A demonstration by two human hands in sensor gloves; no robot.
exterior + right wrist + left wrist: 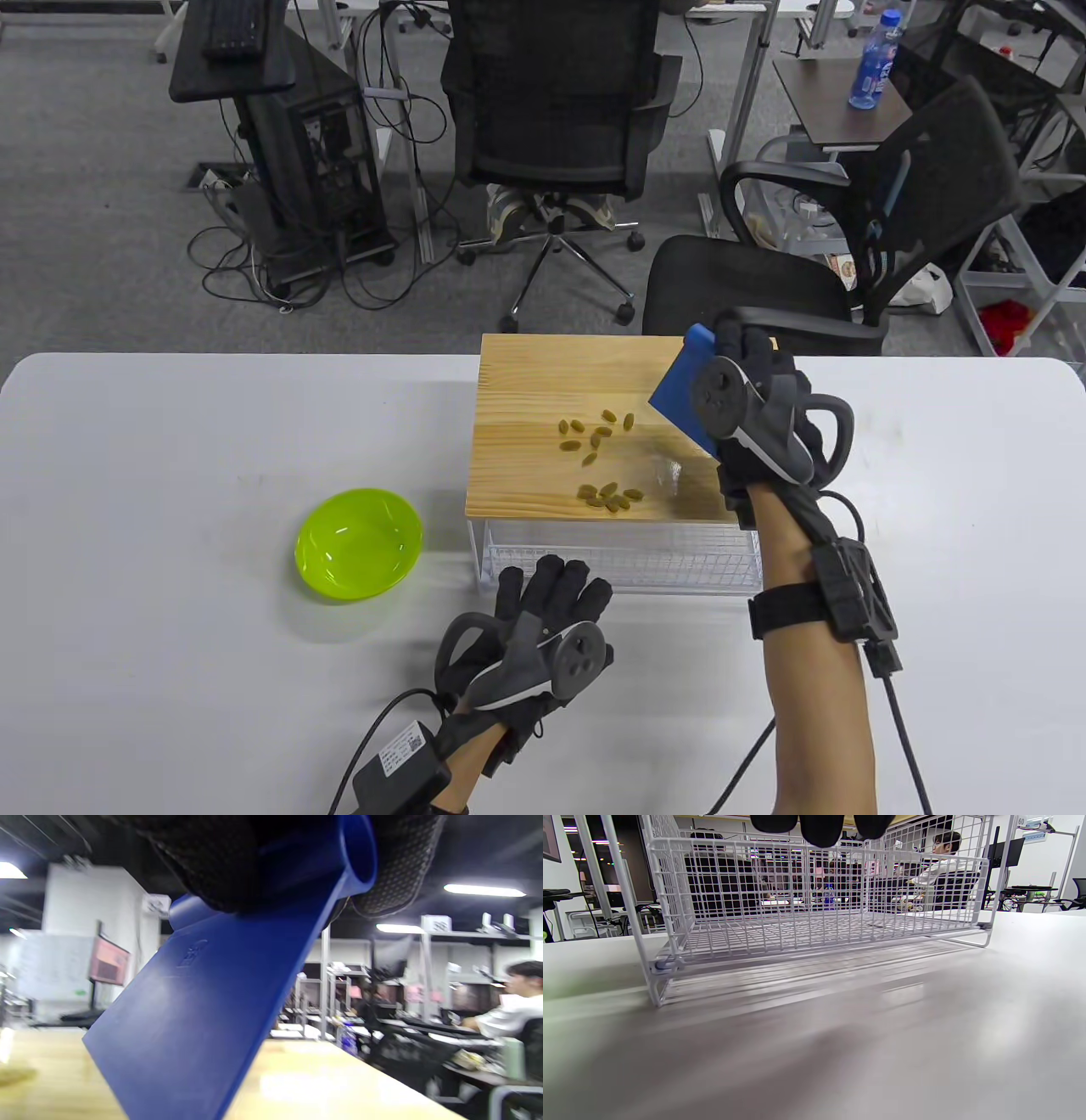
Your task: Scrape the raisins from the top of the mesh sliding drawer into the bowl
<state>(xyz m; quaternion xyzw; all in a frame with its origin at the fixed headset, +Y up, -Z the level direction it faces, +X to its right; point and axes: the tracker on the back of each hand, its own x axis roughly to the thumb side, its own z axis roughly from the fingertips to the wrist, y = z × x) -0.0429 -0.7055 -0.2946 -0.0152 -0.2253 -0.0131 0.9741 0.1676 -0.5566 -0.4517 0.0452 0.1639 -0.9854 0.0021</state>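
The right hand (755,399) has its grip clenched round the thick top edge of a blue scraper (683,395), holding the flat blade tilted above the right part of the wooden top (526,382) of the mesh sliding drawer (619,556); in the right wrist view the blade's lower edge hangs just over the wood, and whether it touches cannot be told. The raisins (598,463) lie on that wooden top in two loose clusters, one near the middle and one nearer the front edge, left of the scraper and apart from it. The left hand (543,628) has a released grip, fingers straight and spread, resting on the white counter (170,509) just in front of the drawer's wire basket. The green bowl (358,544) stands on the counter to the left of the drawer, near it but not touching.
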